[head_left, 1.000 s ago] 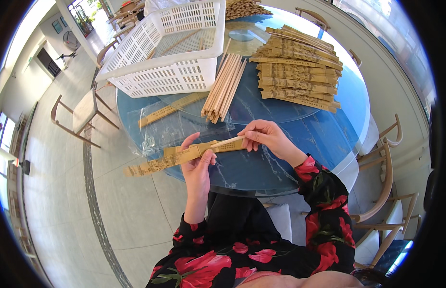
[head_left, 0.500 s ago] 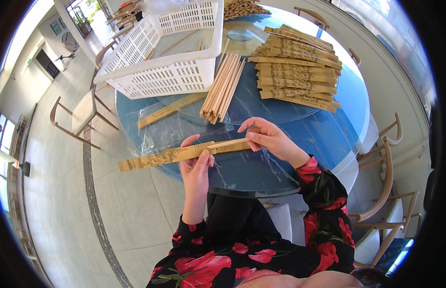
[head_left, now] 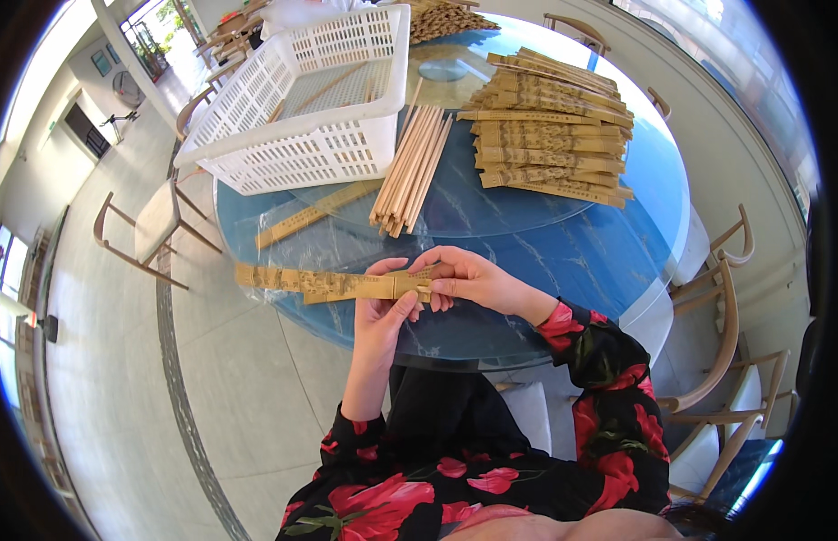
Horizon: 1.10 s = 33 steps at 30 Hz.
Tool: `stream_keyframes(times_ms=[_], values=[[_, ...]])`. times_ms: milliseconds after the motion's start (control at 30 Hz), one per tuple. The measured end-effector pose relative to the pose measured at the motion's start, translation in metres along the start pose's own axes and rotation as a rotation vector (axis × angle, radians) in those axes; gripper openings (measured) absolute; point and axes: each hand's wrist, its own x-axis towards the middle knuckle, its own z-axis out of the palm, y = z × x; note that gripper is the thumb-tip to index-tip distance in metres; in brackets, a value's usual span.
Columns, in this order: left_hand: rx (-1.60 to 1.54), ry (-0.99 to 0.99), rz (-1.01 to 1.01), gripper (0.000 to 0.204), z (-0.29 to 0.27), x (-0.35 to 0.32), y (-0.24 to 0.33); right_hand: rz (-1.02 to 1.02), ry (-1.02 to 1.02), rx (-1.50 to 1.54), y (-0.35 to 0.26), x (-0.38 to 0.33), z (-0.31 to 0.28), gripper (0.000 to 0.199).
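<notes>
Gripping at least two paper sleeves (head_left: 333,286), left hand (head_left: 377,308) meets right hand (head_left: 473,279), pinched at one end; one basket (head_left: 293,129) shows three sticks (head_left: 333,86).

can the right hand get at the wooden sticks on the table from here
Probably yes: the wooden sticks lie just beyond the right hand, with nothing tall between, though that hand is busy at the paper sleeve's end.

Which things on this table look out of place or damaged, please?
One brown paper sleeve lies alone beside the white basket, apart from the fanned pile of sleeves. A few loose sticks lie inside the basket, away from the stick bundle. These look stray; I see no clear damage.
</notes>
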Motion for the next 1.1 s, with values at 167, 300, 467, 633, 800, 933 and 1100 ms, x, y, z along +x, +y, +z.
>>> stream_keyframes(times_ms=[167, 300, 467, 633, 800, 933, 1100], values=[[0.081, 0.0, 0.013, 0.042, 0.0, 0.0, -0.001, -0.06, 0.082, -0.176, 0.008, 0.004, 0.003, 0.023], [0.099, 0.002, 0.017, 0.04, 0.002, 0.002, -0.005, -0.167, 0.183, -0.414, 0.004, 0.002, 0.009, 0.016], [0.031, 0.053, 0.052, 0.035, -0.001, 0.001, -0.002, -0.481, 0.344, -1.042, -0.005, 0.013, 0.002, 0.021], [0.03, 0.094, 0.049, 0.033, -0.008, 0.002, -0.001, -0.755, 0.476, -1.874, -0.009, 0.064, -0.021, 0.043], [-0.014, 0.068, 0.069, 0.033, -0.003, 0.004, -0.002, -0.798, 0.455, -1.974, -0.002, 0.075, -0.038, 0.034], [-0.038, 0.073, 0.065, 0.035, -0.004, 0.002, -0.001, -0.641, 0.396, -1.982, 0.001, 0.073, -0.038, 0.027], [-0.048, 0.079, 0.067, 0.035, -0.006, 0.0, -0.002, -0.662, 0.37, -1.95, -0.004, 0.063, -0.038, 0.021]])
